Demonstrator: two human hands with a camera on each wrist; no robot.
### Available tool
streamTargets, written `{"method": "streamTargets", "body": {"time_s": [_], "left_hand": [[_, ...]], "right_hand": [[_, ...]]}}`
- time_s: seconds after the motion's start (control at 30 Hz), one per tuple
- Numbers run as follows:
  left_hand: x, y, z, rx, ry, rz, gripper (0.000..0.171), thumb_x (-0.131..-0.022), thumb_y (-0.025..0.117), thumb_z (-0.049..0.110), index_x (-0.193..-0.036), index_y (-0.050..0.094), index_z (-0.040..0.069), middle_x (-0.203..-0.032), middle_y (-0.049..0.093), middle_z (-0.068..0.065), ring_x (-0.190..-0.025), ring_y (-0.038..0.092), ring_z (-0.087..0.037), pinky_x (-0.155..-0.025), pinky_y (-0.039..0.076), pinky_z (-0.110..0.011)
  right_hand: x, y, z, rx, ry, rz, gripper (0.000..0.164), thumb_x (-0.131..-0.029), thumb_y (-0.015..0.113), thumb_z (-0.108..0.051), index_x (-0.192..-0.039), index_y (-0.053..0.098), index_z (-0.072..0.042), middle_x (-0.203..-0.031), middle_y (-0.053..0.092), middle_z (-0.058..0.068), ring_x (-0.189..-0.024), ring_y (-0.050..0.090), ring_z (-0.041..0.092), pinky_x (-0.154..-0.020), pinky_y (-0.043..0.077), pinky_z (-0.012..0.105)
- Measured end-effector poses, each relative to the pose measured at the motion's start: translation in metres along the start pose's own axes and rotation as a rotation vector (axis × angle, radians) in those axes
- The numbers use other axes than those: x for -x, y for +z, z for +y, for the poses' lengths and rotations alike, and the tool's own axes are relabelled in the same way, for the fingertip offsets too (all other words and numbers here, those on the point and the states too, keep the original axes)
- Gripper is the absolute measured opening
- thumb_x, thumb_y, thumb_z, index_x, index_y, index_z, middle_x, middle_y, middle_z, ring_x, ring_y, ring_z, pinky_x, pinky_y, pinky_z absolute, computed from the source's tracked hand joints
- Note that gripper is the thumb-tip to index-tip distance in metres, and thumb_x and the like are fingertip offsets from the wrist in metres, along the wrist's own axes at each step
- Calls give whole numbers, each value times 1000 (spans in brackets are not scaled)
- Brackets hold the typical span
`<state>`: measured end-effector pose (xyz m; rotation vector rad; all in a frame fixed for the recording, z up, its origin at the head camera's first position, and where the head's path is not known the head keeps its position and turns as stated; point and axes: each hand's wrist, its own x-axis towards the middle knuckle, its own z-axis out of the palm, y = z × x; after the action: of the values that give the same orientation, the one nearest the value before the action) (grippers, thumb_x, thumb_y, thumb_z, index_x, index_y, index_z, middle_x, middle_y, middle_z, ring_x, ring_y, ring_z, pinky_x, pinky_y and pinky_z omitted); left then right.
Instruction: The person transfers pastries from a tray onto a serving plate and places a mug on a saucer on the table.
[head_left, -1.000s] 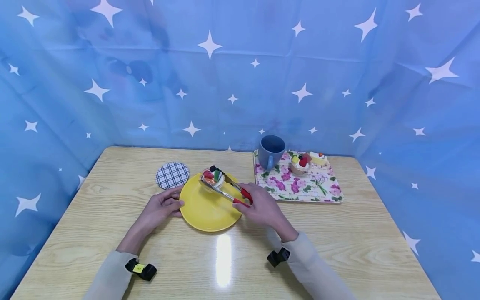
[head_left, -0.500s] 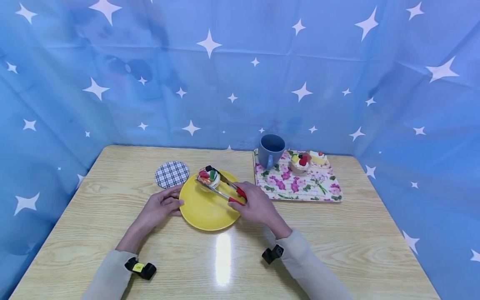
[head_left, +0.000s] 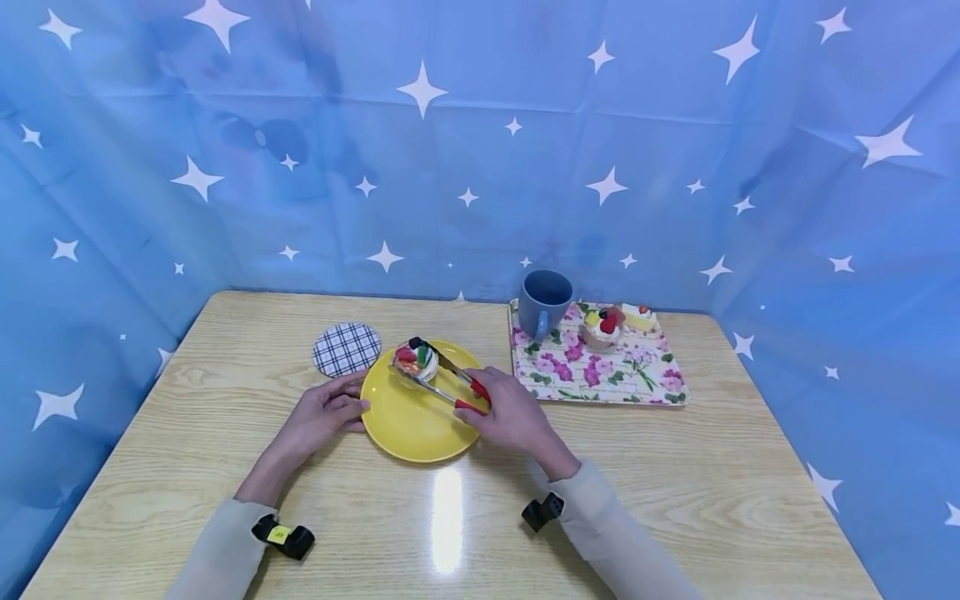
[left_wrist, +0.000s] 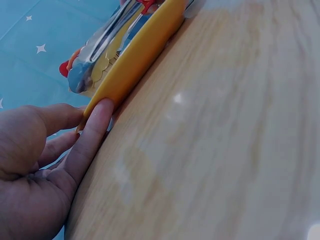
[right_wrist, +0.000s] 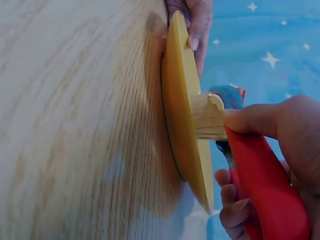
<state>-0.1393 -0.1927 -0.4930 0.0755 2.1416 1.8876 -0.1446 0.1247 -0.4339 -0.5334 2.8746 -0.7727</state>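
My left hand (head_left: 322,415) pinches the left rim of a yellow plate (head_left: 420,437); the left wrist view has the thumb against the plate's outer wall (left_wrist: 135,70). In my right hand (head_left: 510,412) are metal tongs with red handles (right_wrist: 267,195). The tips of the tongs (head_left: 453,367) stand on both sides of a cupcake (head_left: 414,362) with cream and fruit pieces on top. This cupcake is at the far left part of the plate, and its pale base (right_wrist: 207,117) shows close over the plate in the right wrist view.
A round checked coaster (head_left: 347,350) lies left behind the plate, near my left fingers. Right of the plate is a floral tray (head_left: 592,387) bearing a blue mug (head_left: 543,304), another fruit-topped cupcake (head_left: 602,329) and a cake slice (head_left: 639,317). A starry blue curtain (head_left: 465,150) hangs behind.
The tongs and cupcake have moved slightly left over the plate, mostly in the first half second, with my right hand following. My left hand has stayed at the rim.
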Motion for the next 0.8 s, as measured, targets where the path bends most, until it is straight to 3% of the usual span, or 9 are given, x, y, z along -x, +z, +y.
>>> {"method": "streamTargets", "body": {"time_s": [0.27,0.5,0.8], "left_hand": [[2,-1,0,-6,-3,2,62,-100,67,13,-157,43,13,-130,56,-23,-103,72,-12,-84,67,-34],[0,0,-2,-12,1,2,63,-100,68,13,-157,43,13,-128,56,-21,-100,72,-10,-83,67,-34],[-1,0,-1,-5,0,6,63,-100,67,13,-157,42,13,-127,57,-20,-101,72,-9,-84,67,-34]], "right_hand": [[-1,-1,-1,-9,-3,-9,63,-90,78,-38,-144,59,-12,-93,58,1,-81,51,16,-64,45,25],[0,-5,-4,-12,28,-24,66,-89,79,-40,-145,58,-12,-106,63,3,-90,53,17,-74,50,28],[2,-11,0,-8,37,-4,70,-85,81,-43,-143,59,-11,-102,61,2,-90,53,19,-75,49,30]]}}
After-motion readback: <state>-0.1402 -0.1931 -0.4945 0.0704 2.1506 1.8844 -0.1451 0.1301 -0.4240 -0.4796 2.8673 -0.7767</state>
